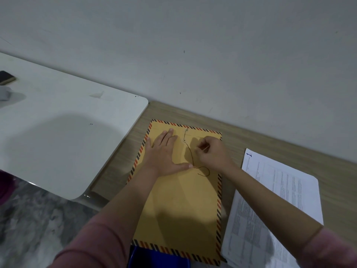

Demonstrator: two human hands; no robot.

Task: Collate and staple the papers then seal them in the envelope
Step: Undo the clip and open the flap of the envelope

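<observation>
A brown envelope with a striped red and black border lies on the wooden desk, its flap end away from me. A dark closure string runs from two eyelets near the flap down to a loose loop. My left hand lies flat on the envelope with fingers spread, thumb tip touching the string. My right hand hovers over the flap area, fingers pinched on the string. Printed papers lie to the right of the envelope, one marked with a blue "1".
A white table stands to the left with a dark phone at its far left edge. A blue object sits at the envelope's near edge. The wall runs close behind the desk. Grey floor shows at lower left.
</observation>
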